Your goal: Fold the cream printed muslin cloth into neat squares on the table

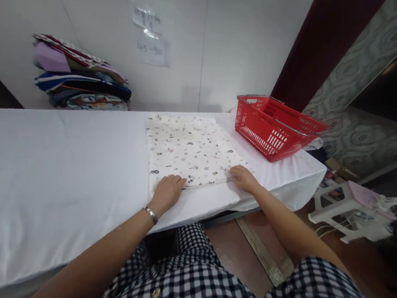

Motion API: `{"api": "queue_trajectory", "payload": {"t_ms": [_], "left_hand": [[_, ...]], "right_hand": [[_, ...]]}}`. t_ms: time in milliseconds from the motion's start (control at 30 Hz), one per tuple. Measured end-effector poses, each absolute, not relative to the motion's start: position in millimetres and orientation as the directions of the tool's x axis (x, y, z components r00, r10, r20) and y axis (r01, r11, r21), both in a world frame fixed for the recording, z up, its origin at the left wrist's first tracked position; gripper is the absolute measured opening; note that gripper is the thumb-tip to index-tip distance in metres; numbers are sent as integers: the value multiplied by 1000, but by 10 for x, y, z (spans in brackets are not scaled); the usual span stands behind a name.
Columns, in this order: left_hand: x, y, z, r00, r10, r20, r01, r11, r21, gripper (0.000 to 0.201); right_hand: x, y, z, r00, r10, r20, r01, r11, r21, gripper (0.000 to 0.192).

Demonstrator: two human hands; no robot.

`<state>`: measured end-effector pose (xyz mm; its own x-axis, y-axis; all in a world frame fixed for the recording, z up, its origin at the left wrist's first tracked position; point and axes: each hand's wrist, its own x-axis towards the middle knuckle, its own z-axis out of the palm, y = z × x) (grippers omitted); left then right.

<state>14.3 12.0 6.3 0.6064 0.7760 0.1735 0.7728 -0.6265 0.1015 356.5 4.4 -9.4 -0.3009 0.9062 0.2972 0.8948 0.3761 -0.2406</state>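
Both hands, the left hand point(167, 191) and right hand point(242, 177), press flat on the near edge of the white folded cloth with little prints point(187, 150), left of the red plastic basket point(276, 127).

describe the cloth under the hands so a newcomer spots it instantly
On the white table, just left of the red basket, lies a flat folded patterned cloth. Left hand and right hand press its near edge. Cream with tiny dark motifs, unlike the colourful fabric stack by the wall.
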Motion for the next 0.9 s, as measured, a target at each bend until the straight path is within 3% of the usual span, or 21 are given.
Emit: {"api": "queue_trajectory", "payload": {"t_ms": [200,600,733,900], "left_hand": [[229,139,34,589,791,167,785,-608,116,23],[234,167,54,471,872,132,833,-489,259,24],[238,183,39,468,874,131,835,-486,257,25],[235,188,5,480,863,155,829,-505,241,24]], "right_hand": [[3561,55,-135,-347,909,233,880,401,-254,23],[3713,129,-116,-388,913,126,849,407,-336,24],[3746,156,-77,-380,918,111,846,394,-360,27],[3734,168,-31,-420,907,32,880,416,-228,30]]}}
